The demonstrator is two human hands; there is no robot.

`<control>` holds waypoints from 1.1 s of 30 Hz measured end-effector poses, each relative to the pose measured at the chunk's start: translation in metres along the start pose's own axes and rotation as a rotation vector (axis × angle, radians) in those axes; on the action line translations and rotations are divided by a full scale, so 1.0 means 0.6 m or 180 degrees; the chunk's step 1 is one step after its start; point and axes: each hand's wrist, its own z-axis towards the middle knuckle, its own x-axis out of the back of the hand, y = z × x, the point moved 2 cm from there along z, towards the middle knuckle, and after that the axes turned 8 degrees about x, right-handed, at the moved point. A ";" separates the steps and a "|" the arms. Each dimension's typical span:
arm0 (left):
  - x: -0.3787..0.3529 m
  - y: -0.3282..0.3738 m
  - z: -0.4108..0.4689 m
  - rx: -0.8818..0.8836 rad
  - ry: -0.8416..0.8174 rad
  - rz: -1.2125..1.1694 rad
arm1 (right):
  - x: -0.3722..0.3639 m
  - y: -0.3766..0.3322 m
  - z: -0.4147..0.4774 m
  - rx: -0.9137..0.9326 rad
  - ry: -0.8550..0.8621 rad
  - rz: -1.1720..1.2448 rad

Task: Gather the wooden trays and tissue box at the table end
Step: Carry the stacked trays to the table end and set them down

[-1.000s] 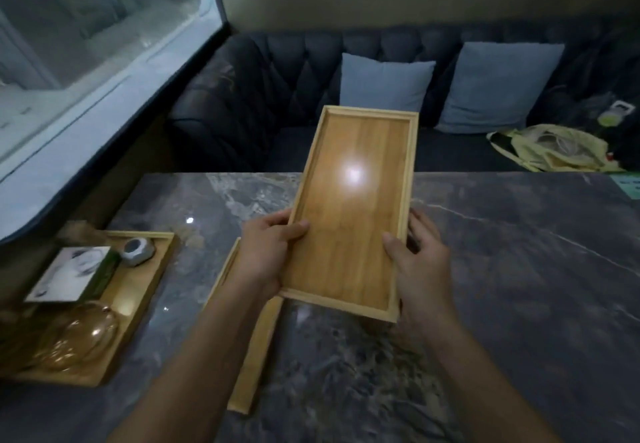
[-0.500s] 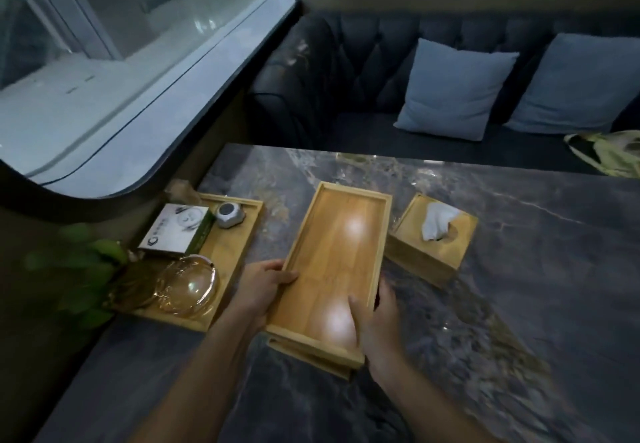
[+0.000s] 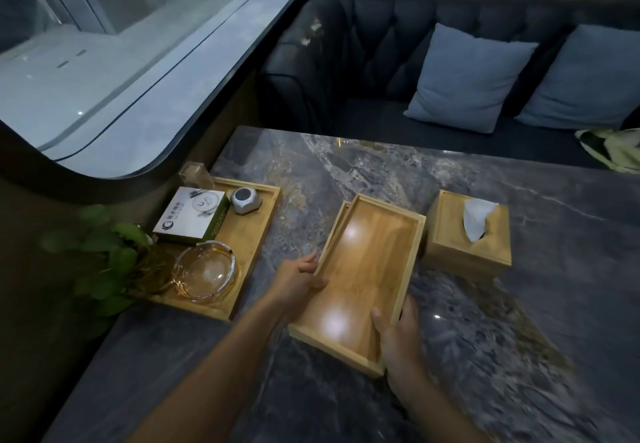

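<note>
Wooden trays are stacked near the middle of the dark marbled table [image 3: 346, 165]: the top tray [image 3: 363, 276] sits on a second tray of which only a thin strip of rim [image 3: 337, 221] shows along the far left edge. Both long trays run away from the viewer, and the top one is bare inside, with two bright light reflections on its floor. The left hand [image 3: 299, 278] grips the top tray's left long rim, thumb hooked over the edge into the tray and fingers curled along the outside. The right hand [image 3: 398, 335] clasps the near right corner, thumb lying inside on the floor and fingers wrapped down the outer right wall. Just beside the trays on the right, apart by a narrow gap, stands the wooden tissue box [image 3: 467, 245], a white tissue [image 3: 477, 219] sticking up from its top slot. To the left, well clear of the stack, a third wooden tray [image 3: 249, 235] lies at the table end beside the window. It carries a white and green carton [image 3: 192, 216] printed with a round swirl logo and small characters too blurred to read, a small grey faceted gadget [image 3: 245, 199] with a dark round face, and a clear glass ashtray [image 3: 204, 271]. A small clear holder [image 3: 195, 174] stands at that tray's far corner, and green leaves of a plant [image 3: 104, 255] spread at its left side. Behind the table a dark tufted sofa [image 3: 381, 44] holds two pale blue cushions [image 3: 467, 77].
</note>
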 end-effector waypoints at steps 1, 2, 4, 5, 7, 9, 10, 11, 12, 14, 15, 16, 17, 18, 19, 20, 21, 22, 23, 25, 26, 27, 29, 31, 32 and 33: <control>-0.002 -0.006 0.001 0.0013 -0.0047 -0.0067 | 0.001 0.002 0.002 0.0003 -0.0029 -0.0040; -0.003 -0.012 0.002 0.0025 -0.0067 -0.0089 | 0.001 0.004 0.004 0.0002 -0.0072 -0.0071; -0.005 -0.025 0.005 0.0007 0.0039 -0.0012 | 0.004 0.008 0.009 -0.0008 -0.0148 -0.0054; -0.005 -0.029 0.007 -0.0043 0.0110 0.0034 | 0.005 0.009 0.011 -0.0002 -0.0157 -0.0025; -0.005 -0.036 0.009 -0.0126 0.0162 0.0025 | 0.007 0.010 0.016 0.0043 -0.0159 0.0006; -0.004 -0.040 0.009 -0.0150 0.0152 -0.0080 | 0.004 0.009 0.018 0.0069 -0.0165 -0.0013; -0.003 -0.042 0.008 -0.0156 0.0163 -0.0090 | 0.002 0.009 0.019 0.0078 -0.0161 -0.0038; -0.003 -0.043 0.009 -0.0160 0.0161 -0.0090 | 0.000 0.009 0.020 0.0094 -0.0151 -0.0055; -0.002 -0.044 0.010 -0.0171 0.0148 -0.0084 | -0.001 0.010 0.022 0.0117 -0.0142 -0.0055; -0.004 -0.043 0.010 -0.0200 0.0110 -0.0061 | -0.002 0.009 0.025 0.0144 -0.0155 -0.0036; -0.005 -0.041 0.006 -0.0222 0.0066 -0.0050 | -0.001 0.008 0.028 0.0152 -0.0196 -0.0018; -0.006 -0.039 0.003 -0.0248 -0.0004 -0.0010 | 0.001 0.005 0.031 0.0156 -0.0258 0.0007; -0.007 -0.036 -0.003 -0.0275 -0.0096 0.0053 | 0.005 0.001 0.033 0.0149 -0.0338 0.0031; -0.006 -0.035 -0.010 -0.0296 -0.0188 0.0094 | 0.009 -0.003 0.035 0.0127 -0.0435 0.0068; -0.004 -0.034 -0.018 -0.0324 -0.0234 0.0112 | 0.015 -0.008 0.035 0.0111 -0.0535 0.0122; 0.002 -0.035 -0.025 -0.0369 -0.0200 0.0152 | 0.021 -0.011 0.036 0.0119 -0.0623 0.0173; 0.008 -0.038 -0.032 -0.0417 -0.0149 0.0186 | 0.029 -0.013 0.035 0.0152 -0.0697 0.0192; 0.015 -0.044 -0.039 -0.0469 -0.0177 0.0166 | 0.038 -0.015 0.034 0.0209 -0.0779 0.0147; 0.021 -0.050 -0.047 -0.0550 -0.0321 0.0090 | 0.046 -0.019 0.031 0.0298 -0.0889 0.0009; 0.030 -0.065 -0.062 -0.0740 -0.0701 0.0160 | 0.059 -0.029 0.020 0.0622 -0.1246 -0.0557; 0.034 -0.073 -0.067 -0.0824 -0.0816 0.0453 | 0.063 -0.031 0.012 0.0854 -0.1485 -0.0956; 0.037 -0.079 -0.070 -0.0944 -0.0834 0.0910 | 0.067 -0.028 0.004 0.1084 -0.1700 -0.1354; 0.038 -0.092 -0.070 -0.1283 -0.0520 0.1947 | 0.073 -0.014 -0.013 0.1516 -0.1900 -0.1825; 0.035 -0.103 -0.070 -0.1589 -0.0204 0.2277 | 0.075 0.007 -0.026 0.1918 -0.1815 -0.2055; 0.032 -0.107 -0.070 -0.1718 -0.0112 0.2292 | 0.075 0.016 -0.033 0.2062 -0.1728 -0.2183; 0.029 -0.109 -0.071 -0.1816 -0.0031 0.2307 | 0.074 0.021 -0.038 0.2142 -0.1646 -0.2304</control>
